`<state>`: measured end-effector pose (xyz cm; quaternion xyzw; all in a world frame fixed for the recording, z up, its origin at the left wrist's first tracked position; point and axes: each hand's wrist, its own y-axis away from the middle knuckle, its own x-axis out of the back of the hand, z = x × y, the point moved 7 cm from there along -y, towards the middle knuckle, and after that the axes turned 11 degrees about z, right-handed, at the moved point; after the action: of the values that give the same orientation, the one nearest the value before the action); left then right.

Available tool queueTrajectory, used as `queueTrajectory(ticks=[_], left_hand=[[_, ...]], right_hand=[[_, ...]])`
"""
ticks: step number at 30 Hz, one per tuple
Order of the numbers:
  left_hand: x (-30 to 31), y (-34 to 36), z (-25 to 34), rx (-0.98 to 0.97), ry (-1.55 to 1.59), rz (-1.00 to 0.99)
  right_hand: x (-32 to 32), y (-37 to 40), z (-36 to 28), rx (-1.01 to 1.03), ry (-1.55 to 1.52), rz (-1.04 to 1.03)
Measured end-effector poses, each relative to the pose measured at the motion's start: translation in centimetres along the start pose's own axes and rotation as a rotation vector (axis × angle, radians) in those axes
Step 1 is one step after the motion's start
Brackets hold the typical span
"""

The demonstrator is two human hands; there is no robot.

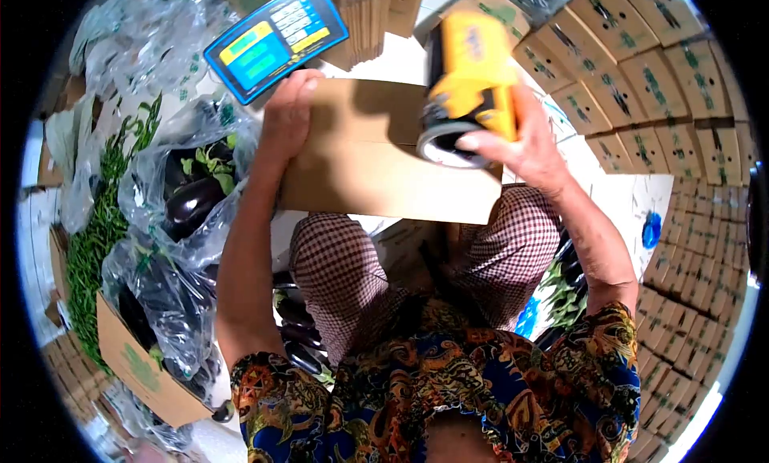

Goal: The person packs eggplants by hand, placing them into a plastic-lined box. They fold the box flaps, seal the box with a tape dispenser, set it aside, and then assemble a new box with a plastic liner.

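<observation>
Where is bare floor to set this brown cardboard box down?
Bare white floor lies right of the right hand, bordered by the stacked cardboard cartons. A narrow strip shows beyond the brown cardboard box, between the blue scale and yellow tape dispenser. Left is crowded with clear bags of purple aubergines.

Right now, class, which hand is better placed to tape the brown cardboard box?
Right, probably. The right hand holds the yellow tape dispenser over the brown cardboard box; the left hand only clasps the box's edge, steadying it.

Short-sleeved paisley top [448, 383] in orange and blue, checked trousers [344, 271].
</observation>
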<state>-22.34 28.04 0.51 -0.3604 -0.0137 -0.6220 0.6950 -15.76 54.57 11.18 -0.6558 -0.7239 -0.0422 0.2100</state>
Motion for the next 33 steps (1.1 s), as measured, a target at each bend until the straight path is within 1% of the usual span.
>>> queueTrajectory(ticks=[2, 3, 6, 7, 10, 11, 13, 14, 15, 17, 18, 19, 20, 22, 23, 26, 29, 32, 33], left_hand=[[-0.3, 0.1, 0.1, -0.087, 0.019, 0.022], [-0.8, 0.3, -1.4, -0.098, -0.043, 0.051], [0.1, 0.5, 0.2, -0.072, -0.04, 0.137], [0.1, 0.6, -0.4, -0.038, -0.006, 0.148], [1.4, 0.8, 0.2, 0.036, -0.074, 0.277], [2.1, 1.0, 1.1, -0.011, -0.165, 0.307], [3.1, 1.2, 4.8, 0.027, 0.03, 0.307], [3.5, 1.4, 6.7, 0.047, 0.129, 0.297], [2.8, 1.7, 7.2, 0.27, 0.341, 0.151], [0.8, 3.5, 8.5, 0.709, 0.751, -0.139], [0.0, 4.1, 8.9, 0.66, 0.76, -0.141], [-0.8, 4.3, 8.7, 0.634, 0.817, -0.191], [-1.5, 4.3, 8.6, 0.607, 0.875, -0.247], [-1.9, 4.8, 7.8, 0.78, 1.074, -0.201], [-2.1, 5.1, 7.4, 0.866, 1.172, -0.177], [-2.6, 5.6, 7.4, 0.904, 1.413, -0.256], [-1.8, 5.8, 8.3, 0.992, 1.294, -0.213], [-0.7, 5.7, 10.4, 0.92, 1.143, -0.175], [-1.2, 5.4, 10.5, 0.771, 1.256, -0.307]], right_hand=[[-2.2, 0.2, 1.6, 0.093, 0.249, -0.135], [-2.4, -0.1, 0.1, 0.126, 0.259, -0.143], [-3.3, 0.1, -0.1, 0.101, 0.287, -0.184], [-3.4, 0.0, -0.3, 0.108, 0.31, -0.197], [-3.7, 0.0, 0.2, 0.088, 0.244, -0.186], [-3.7, 0.1, 0.2, 0.136, 0.251, -0.172], [-3.5, 0.2, 0.3, 0.147, 0.288, -0.169], [-3.4, 0.4, 0.3, 0.144, 0.306, -0.162], [-3.6, 0.4, 0.2, 0.104, 0.305, -0.166], [-4.0, 0.5, -0.7, 0.182, 0.398, -0.2], [-4.3, 0.5, -1.1, 0.227, 0.445, -0.217], [-4.3, 0.5, -1.3, 0.264, 0.454, -0.195], [-4.1, 0.5, -0.9, 0.209, 0.4, -0.181], [-3.7, 0.7, 0.0, 0.092, 0.29, -0.152], [-3.6, 0.7, -0.1, 0.087, 0.272, -0.144], [-3.5, 0.7, 0.5, 0.07, 0.227, -0.137], [-3.6, 0.8, 0.4, 0.088, 0.239, -0.137], [-3.7, 0.7, 0.2, 0.103, 0.286, -0.145], [-3.7, 0.7, 0.0, 0.094, 0.269, -0.134]])
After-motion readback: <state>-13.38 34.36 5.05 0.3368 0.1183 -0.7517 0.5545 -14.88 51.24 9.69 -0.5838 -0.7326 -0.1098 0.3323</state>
